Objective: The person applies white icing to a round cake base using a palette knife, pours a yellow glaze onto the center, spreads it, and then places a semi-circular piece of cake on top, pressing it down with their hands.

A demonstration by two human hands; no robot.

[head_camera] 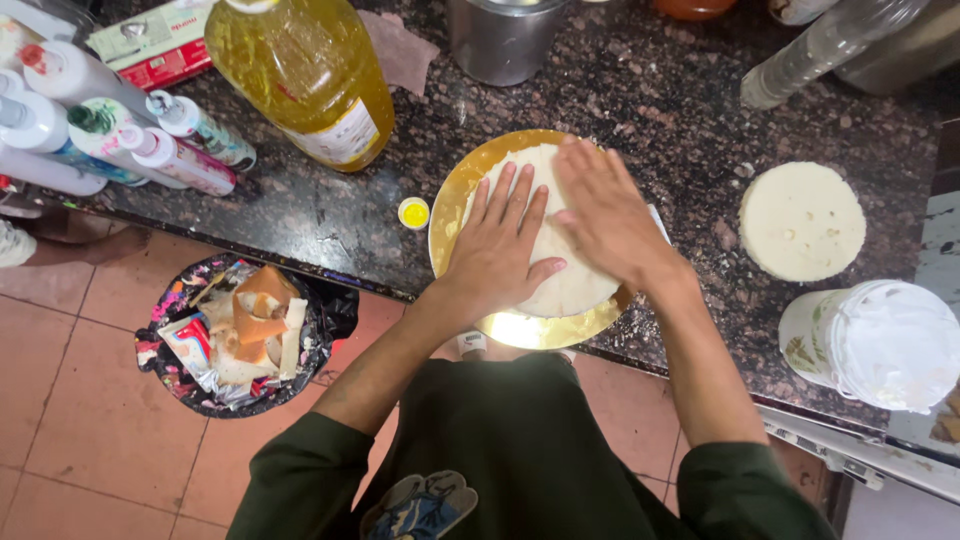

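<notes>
A pale round cake layer (572, 285) lies on a gold round board (456, 200) at the front edge of a dark speckled stone counter (640, 90). My left hand (498, 245) presses flat on the layer's left half, fingers spread. My right hand (610, 215) lies flat across its right half, fingers together, pointing up-left. Neither hand grips anything. A second pale round cake layer (801, 220) sits bare on the counter to the right.
A big yellow oil bottle (305, 70), several squeeze bottles (150, 145), a steel tin (500, 38), a small yellow cap (413, 212) and a white tub (880, 342) crowd the counter. A bin full of wrappers (240, 335) stands on the tiled floor at left.
</notes>
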